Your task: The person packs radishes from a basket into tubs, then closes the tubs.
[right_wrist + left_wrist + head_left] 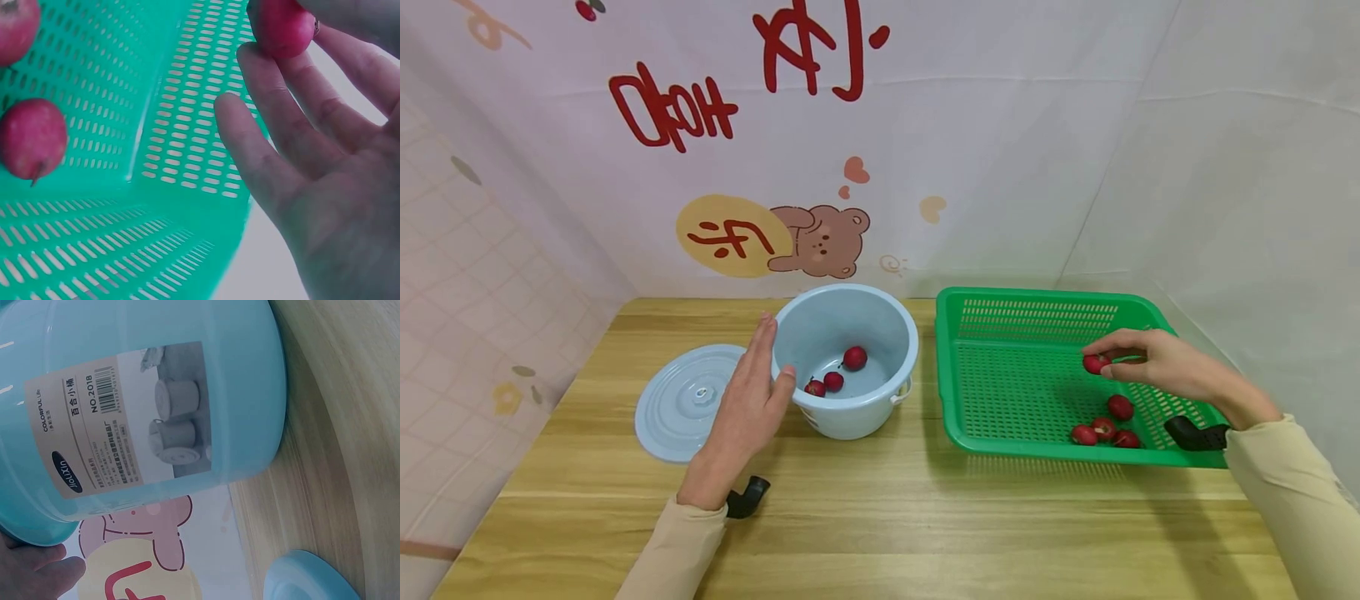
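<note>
Between thumb and fingertips, my right hand (1180,371) pinches a small round red fruit (1096,363) above the right part of a green basket (951,392). That fruit (282,28) shows large in the right wrist view. Several more red fruits (1120,407) lie in the basket's near right corner, below the hand. My left hand (741,417) has its fingers extended against the left rim of a light blue bucket (850,421). Three red fruits (854,358) lie inside the bucket. In the left wrist view a printed label (119,419) covers part of the bucket's side.
A light blue lid (662,417) lies flat on the wooden table (880,525), left of the bucket and partly behind my left hand. The bucket's handle (901,392) hangs at its right side. A white printed cloth (1000,150) hangs behind the table.
</note>
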The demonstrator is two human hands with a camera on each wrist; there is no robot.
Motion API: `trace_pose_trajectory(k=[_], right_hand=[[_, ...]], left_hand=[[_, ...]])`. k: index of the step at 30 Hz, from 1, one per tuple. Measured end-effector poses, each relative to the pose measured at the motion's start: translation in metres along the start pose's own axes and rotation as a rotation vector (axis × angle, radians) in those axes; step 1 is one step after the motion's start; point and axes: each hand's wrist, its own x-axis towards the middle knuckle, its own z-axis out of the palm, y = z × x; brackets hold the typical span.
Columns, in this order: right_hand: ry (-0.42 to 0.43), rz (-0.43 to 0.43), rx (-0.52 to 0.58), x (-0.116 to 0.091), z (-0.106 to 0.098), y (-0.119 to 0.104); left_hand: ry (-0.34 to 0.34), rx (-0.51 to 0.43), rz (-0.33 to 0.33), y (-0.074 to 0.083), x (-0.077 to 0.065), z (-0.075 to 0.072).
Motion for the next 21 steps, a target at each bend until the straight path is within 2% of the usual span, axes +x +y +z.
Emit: trace_pose_trajectory(k=[11,21], right_hand=[[0.089,-0.044,0.049,-0.010,-0.007,-0.017],[0.184,-0.076,0.122,-0.013,-0.003,-0.046]], left_hand=[[-0.016,0.003,-0.021,0.001,0.000,-0.002],[-0.016,0.004,-0.022,0.001,0.001,-0.002]])
